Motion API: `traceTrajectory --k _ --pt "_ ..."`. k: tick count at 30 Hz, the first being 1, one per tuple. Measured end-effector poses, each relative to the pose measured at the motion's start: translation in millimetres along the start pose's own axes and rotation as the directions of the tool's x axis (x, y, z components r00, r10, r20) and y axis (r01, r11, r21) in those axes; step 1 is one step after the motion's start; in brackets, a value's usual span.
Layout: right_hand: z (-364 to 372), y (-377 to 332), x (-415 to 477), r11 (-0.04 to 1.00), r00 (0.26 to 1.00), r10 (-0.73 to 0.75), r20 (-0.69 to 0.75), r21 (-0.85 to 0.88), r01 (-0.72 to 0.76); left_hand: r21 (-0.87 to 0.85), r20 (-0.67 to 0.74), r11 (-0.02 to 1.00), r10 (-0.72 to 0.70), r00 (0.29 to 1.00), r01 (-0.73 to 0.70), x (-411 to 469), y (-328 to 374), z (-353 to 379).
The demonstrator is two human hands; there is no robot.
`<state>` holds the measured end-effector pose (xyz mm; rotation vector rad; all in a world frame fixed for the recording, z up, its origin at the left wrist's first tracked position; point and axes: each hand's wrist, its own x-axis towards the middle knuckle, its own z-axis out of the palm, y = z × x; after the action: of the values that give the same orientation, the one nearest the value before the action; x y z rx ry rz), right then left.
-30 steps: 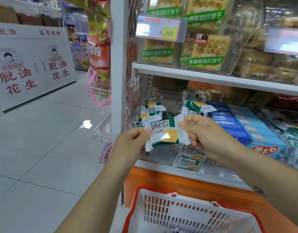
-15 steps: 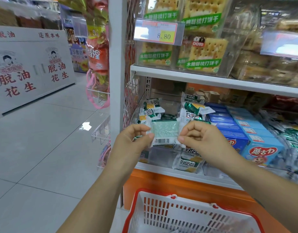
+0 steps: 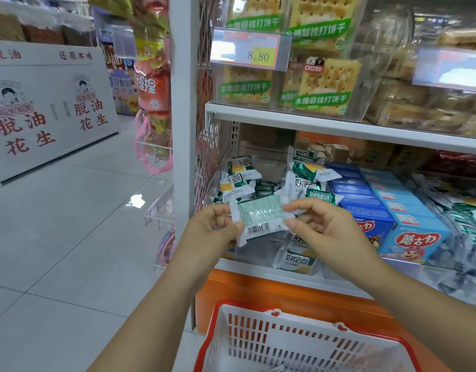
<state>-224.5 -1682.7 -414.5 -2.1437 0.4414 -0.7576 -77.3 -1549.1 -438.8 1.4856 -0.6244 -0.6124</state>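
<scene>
Snack packet (image 3: 261, 220) looks light & crinkly, film prob. slick, biscuit inside likely brittle, so take it by the crimped end seals, not the middle. You've got it pinched at both ends: left hand (image 3: 204, 229) on the left edge, right hand (image 3: 328, 226) on the right. White wrapper, pale-green window, barcode facing you — held up before the lower shelf (image 3: 258, 269), above the basket (image 3: 244, 303).

Bare left hand (image 3: 214, 228) and right hand (image 3: 328, 229), bare forearms (image 3: 177, 291), short nails (image 3: 291, 223)
</scene>
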Motion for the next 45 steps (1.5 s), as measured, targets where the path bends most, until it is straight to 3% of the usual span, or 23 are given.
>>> traceTrajectory --k 2,4,6,9,11,14,17,20,23,30,38,41,45 --pt "-3 -3 -1 0.974 0.989 -0.105 0.108 -0.188 0.124 -0.073 0.016 0.996 -0.052 0.998 0.053 1 1 1" --pt "-2 -2 -2 0.878 0.960 -0.188 0.209 -0.401 0.259 -0.113 0.060 0.991 -0.071 0.996 0.078 -1 2 5" --pt "0 1 -1 0.825 0.949 -0.244 0.200 -0.471 0.311 -0.162 0.128 0.981 -0.085 0.988 0.105 -4 6 8" --pt "-2 -3 2 0.897 0.980 -0.186 0.065 -0.397 0.196 -0.163 0.163 0.984 -0.039 0.986 0.066 -11 13 8" --pt "-3 -8 5 0.965 0.998 -0.060 -0.006 -0.258 0.056 0.006 0.164 0.996 0.084 0.983 -0.086 -12 16 5" --pt "0 -16 4 0.983 0.998 0.028 0.057 -0.181 -0.017 0.170 0.187 0.962 0.183 0.965 -0.216 -10 16 6" --pt "0 -17 7 0.982 0.993 0.036 0.117 -0.188 -0.013 0.138 0.170 0.974 0.154 0.973 -0.178 -9 10 8" --pt "-17 -4 19 0.987 0.985 0.020 -0.171 -0.153 -0.046 0.035 0.056 0.992 0.119 0.991 -0.121 -5 6 5" --pt "-37 18 38 0.975 0.905 0.041 -0.423 -0.181 -0.129 -0.098 -0.039 0.994 0.051 0.998 -0.055 1 4 0" --pt "-51 49 95 0.899 0.850 0.383 -0.363 -0.066 -0.433 -0.150 -0.097 0.988 0.024 0.995 -0.038 5 2 0" --pt "-46 48 98 0.919 0.822 0.325 -0.469 -0.047 -0.391 -0.248 -0.086 0.968 -0.047 0.995 0.024 6 1 -4" --pt "-42 34 74 0.953 0.855 0.262 -0.447 -0.017 -0.301 -0.300 -0.092 0.951 -0.103 0.990 0.072 7 0 -6" --pt "-31 5 35 0.984 0.920 0.096 -0.381 -0.105 -0.146 -0.342 -0.065 0.931 -0.157 0.985 0.126 8 -1 -5"
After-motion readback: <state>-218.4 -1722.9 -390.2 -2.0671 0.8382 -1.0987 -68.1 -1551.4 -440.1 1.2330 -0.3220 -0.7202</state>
